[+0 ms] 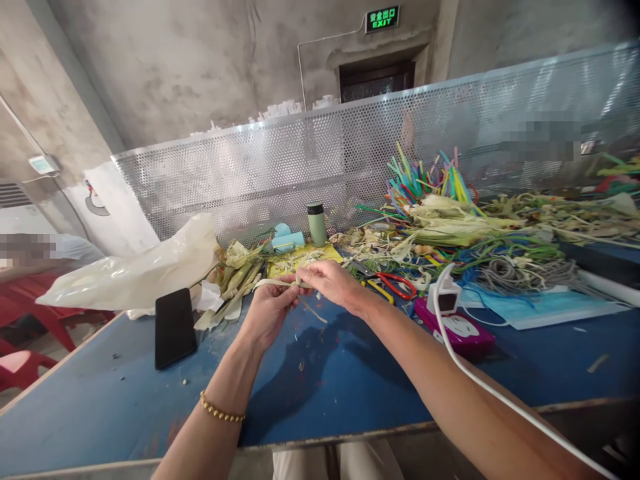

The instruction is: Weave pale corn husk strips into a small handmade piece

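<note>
Both hands meet over the blue table, working on a pale strip of corn husk [264, 283]. My left hand [271, 312] is closed on the husk with thumb and fingers pinched. From the right, my right hand [331, 283] pinches the same piece, its fingertips touching those of the left. One end of the husk sticks out to the left. A thin strand [315, 312] hangs below the fingers. Just behind the hands lies a yellow sheet [330, 253] with husk scraps on it. Part of the husk is hidden by my fingers.
Left are a black phone [175, 328] and a plastic bag [135, 273]. A green bottle [317, 225] stands behind. Right lie red-handled scissors [400, 285], a purple box [465, 337] with a charger and white cable, husk piles [445, 220] and a blue mask [545, 310]. A perforated metal screen [270, 167] backs the table.
</note>
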Available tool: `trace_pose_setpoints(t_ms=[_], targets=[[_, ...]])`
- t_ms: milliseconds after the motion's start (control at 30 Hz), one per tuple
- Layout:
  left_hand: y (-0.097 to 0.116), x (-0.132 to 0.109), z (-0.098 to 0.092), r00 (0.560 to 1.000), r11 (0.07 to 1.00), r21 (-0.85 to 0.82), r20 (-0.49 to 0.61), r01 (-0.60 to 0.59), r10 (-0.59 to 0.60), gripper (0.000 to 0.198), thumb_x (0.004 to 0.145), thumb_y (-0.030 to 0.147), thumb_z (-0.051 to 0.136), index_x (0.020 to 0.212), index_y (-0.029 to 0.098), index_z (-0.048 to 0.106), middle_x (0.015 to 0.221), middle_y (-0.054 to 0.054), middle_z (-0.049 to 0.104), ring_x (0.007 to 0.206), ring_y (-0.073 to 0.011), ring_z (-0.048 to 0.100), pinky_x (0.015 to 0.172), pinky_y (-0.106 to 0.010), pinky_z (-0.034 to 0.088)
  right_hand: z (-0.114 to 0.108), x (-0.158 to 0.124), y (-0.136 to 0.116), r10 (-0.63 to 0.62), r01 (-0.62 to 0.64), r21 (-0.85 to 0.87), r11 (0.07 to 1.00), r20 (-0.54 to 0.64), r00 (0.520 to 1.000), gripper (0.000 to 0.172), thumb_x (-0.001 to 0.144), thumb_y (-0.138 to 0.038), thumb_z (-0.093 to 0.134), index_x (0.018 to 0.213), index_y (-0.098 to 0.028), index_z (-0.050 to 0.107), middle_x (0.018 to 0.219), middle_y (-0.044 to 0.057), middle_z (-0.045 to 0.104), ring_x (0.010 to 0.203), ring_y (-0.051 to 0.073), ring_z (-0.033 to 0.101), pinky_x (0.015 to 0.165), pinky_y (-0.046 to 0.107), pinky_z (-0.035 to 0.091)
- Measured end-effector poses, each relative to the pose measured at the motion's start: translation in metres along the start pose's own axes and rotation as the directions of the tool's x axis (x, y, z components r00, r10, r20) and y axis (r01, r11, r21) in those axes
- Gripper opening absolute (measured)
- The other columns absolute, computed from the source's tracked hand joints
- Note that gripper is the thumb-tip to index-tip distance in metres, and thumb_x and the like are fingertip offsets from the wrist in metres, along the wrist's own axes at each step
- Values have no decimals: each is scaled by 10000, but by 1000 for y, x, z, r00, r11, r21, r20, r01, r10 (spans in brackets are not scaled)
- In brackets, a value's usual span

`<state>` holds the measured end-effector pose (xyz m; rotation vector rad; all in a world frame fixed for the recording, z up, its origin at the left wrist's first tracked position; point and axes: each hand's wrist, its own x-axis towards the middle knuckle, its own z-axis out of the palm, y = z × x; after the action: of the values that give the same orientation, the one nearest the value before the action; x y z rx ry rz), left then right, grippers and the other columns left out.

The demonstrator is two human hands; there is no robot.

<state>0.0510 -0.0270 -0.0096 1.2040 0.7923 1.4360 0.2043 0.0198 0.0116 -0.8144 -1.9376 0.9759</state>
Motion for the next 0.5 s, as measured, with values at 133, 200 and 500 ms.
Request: trace_pose_setpoints(t_ms=[133, 200, 500], targets=[[2, 0, -1, 1000, 1000, -15, -4, -26, 26, 238, 605, 215, 848, 769, 105, 713, 712, -31, 628, 612, -88, 541, 574, -215, 380, -3, -2, 0, -7, 5, 22, 1000, 75, 997, 268, 841, -380, 642, 716, -148, 593, 620, 28, 633, 563, 131, 592, 550, 253, 453], [1, 0, -1, 1000, 1000, -18, -19, -22, 21, 246, 598, 214, 851, 769, 108, 711, 704, -23, 624, 588, -83, 540, 565, -215, 378, -4, -2, 2, -24, 24, 3, 1000, 76, 997, 246, 836, -363, 643, 720, -154, 583, 571, 2, 599, 507, 114, 556, 504, 237, 423], [2, 2, -2, 996, 997, -25, -55, -71, 70, 219, 578, 212, 859, 576, 101, 670, 789, -56, 635, 634, -80, 551, 589, -212, 410, -4, 1, 0, -122, 124, -35, 992, 58, 991, 158, 804, -259, 614, 721, -125, 622, 694, 23, 625, 612, 102, 511, 554, 227, 379]])
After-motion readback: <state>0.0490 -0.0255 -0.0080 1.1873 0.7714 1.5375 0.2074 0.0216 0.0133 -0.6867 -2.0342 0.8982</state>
